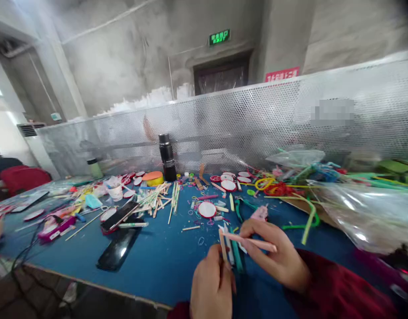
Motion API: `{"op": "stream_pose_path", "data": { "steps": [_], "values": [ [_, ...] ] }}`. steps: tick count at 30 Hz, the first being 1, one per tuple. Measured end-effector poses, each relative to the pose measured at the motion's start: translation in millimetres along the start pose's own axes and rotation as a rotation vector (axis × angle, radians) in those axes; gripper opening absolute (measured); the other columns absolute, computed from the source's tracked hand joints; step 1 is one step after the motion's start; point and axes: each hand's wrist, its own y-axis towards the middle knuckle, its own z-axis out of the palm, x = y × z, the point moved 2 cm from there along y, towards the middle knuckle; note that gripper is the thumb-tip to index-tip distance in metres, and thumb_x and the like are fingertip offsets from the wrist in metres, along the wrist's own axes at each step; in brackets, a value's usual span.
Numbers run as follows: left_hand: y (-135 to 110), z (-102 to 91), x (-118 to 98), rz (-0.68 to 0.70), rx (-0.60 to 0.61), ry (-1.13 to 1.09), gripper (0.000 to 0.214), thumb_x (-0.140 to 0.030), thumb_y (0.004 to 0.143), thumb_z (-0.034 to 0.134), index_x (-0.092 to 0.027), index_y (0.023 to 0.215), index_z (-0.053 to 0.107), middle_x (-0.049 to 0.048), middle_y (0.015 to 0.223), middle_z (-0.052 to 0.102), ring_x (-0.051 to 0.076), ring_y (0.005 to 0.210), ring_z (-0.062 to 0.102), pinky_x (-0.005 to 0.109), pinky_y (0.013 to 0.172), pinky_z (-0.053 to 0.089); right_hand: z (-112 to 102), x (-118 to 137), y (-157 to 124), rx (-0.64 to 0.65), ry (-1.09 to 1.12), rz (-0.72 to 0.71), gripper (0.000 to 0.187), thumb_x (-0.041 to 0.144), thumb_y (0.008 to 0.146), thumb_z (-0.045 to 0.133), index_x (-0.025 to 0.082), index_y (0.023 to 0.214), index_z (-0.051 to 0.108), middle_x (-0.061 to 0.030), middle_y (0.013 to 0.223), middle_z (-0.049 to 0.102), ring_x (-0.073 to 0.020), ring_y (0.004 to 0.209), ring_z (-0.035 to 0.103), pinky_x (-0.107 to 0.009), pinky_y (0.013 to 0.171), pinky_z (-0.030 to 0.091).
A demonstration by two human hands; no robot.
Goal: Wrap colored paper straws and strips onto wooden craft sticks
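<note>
My left hand point(211, 283) is closed around a small bundle of craft sticks point(229, 249), white, tan and green, held upright near the table's front edge. My right hand point(277, 253) pinches a pale pink stick point(253, 241) that lies crosswise over the top of the bundle. Both hands hover low over the blue table point(164, 266). A dark red sleeve covers my right forearm.
Loose sticks point(160, 199), round red-rimmed discs point(207, 209), rubber bands and green pliers point(237, 208) litter the table. A black flask point(166, 157) stands at the back by a perforated metal screen. Two phones point(119, 243) lie left; plastic bags point(366, 212) lie right. Another person's hand shows far left.
</note>
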Motion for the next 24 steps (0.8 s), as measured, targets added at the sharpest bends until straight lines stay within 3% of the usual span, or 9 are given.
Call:
{"op": "stream_pose_path", "data": {
  "steps": [24],
  "values": [
    [-1.0,1.1,4.8,0.057,0.003,-0.046,0.042,-0.023,0.093,0.048,-0.023,0.134,0.060,0.0071,0.087,0.073,0.024,0.082,0.066,0.030,0.073,0.048,0.3,1.5,2.1,-0.038,-0.007,0.018,0.021,0.031,0.097,0.054,0.022,0.080,0.061,-0.0006,0.071,0.063,-0.0141,0.062,0.058,-0.027,0.058,0.045]
  ]
}}
